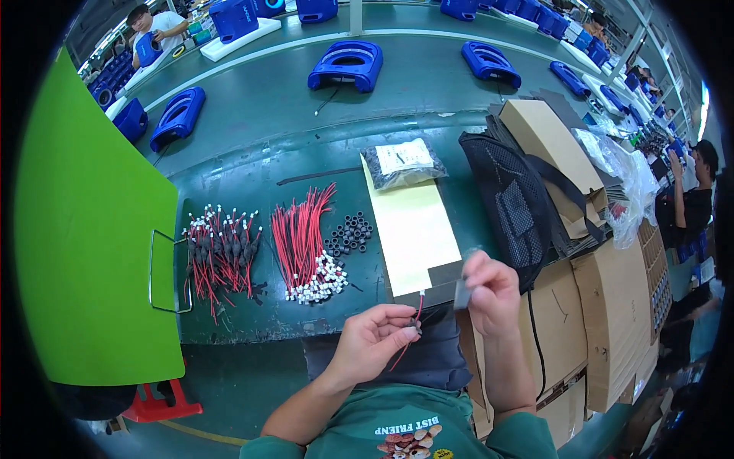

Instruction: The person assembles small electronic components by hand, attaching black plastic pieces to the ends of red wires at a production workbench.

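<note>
At the near table edge my left hand (375, 340) pinches a red wire (420, 304) with a white connector at its upper end; a small dark piece shows at the fingertips. My right hand (493, 294), slightly blurred, is closed on a flat dark-grey strip (462, 294), just right of the wire and apart from it. On the table lie a bundle of red wires with black lumps (222, 246), a spread of plain red wires (298, 229) with white connectors (319, 281), and a heap of black rings (350, 233). A pale yellow sheet (413, 237) lies beyond my hands.
A plastic bag of dark parts (404, 163) weighs down the sheet's far end. A black mesh bag (514, 206) and cardboard boxes (547, 145) stand right. A green panel (99, 229) rises left. Blue plastic housings (346, 65) sit along the line behind, with people beyond.
</note>
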### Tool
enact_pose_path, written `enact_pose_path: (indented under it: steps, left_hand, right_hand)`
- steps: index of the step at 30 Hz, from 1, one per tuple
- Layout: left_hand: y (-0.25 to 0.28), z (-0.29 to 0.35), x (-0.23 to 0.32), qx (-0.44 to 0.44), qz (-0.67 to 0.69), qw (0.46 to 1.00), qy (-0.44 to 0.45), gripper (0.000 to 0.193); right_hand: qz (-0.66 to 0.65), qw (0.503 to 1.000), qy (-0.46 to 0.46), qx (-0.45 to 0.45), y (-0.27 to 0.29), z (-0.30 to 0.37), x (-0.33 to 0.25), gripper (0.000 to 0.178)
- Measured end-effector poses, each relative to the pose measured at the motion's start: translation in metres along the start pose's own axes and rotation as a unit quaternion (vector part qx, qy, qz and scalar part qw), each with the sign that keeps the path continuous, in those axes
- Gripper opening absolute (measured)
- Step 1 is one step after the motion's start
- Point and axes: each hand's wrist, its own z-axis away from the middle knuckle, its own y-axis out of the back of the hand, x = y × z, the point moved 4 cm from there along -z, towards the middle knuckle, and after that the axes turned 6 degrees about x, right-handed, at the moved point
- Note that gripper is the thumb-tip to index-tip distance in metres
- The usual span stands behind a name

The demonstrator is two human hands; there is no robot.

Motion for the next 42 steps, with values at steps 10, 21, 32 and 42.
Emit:
enact_pose_path:
  steps: [10, 21, 32, 42]
  left_hand:
    - [0.014, -0.002, 0.012, 0.033, 0.107, 0.991, -0.075, 0.022]
    - [0.014, 0.004, 0.024, 0.003, 0.106, 0.988, -0.112, 0.024]
    - [0.029, -0.004, 0.009, 0.057, 0.159, 0.981, -0.095, 0.014]
    - [0.026, -0.001, 0.022, 0.092, 0.144, 0.976, -0.132, 0.025]
  right_hand:
    - [0.288, 0.942, -0.101, -0.139, -0.047, 0.007, -0.017, 0.007]
    - [0.373, 0.912, 0.000, -0.172, -0.056, 0.003, -0.010, 0.011]
    - [0.400, 0.915, 0.030, -0.026, -0.046, 0.012, -0.017, 0.043]
    - [0.168, 0.968, -0.187, -0.018, -0.044, 0.027, 0.019, 0.010]
